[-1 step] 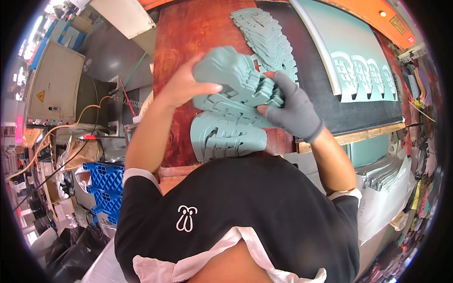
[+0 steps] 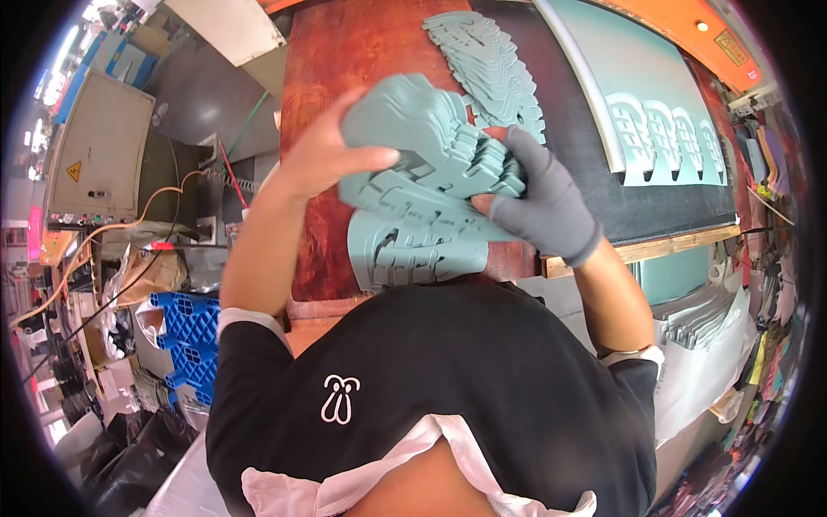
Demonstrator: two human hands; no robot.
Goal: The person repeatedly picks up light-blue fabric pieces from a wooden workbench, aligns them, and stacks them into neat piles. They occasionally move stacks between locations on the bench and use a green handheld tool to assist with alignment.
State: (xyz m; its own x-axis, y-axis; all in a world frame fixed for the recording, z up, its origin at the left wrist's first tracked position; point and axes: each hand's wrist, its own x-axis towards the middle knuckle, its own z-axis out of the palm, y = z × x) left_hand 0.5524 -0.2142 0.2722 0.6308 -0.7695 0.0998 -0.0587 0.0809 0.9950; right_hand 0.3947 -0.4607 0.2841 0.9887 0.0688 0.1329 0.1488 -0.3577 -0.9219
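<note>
Between my hands is a thick stack of pale green die-cut sheet pieces [image 2: 401,121], fanned and tilted above the table. My left hand [image 2: 332,155] grips its left side, thumb on the near face and fingers mostly hidden behind. Wearing a grey fingerless glove, my right hand [image 2: 544,194] pinches the notched right edges between thumb and fingers. Just under the stack, a slotted piece slants down toward the right hand. Nearer my body, another slotted green piece [image 2: 418,250] lies on the reddish-brown table [image 2: 323,52].
A fanned pile of green pieces [image 2: 487,69] lies farther back. To the right, a green sheet with cut outlines [image 2: 668,142] rests on a black board [image 2: 594,202] beside a pale bar [image 2: 581,82]. White-wrapped sheets [image 2: 702,362] stand at lower right; a blue plastic lattice [image 2: 194,345] is at left.
The held stack has shifted slightly up and left with my left hand. My right hand has moved a little to the right, and the stack's notched edges look more spread.
</note>
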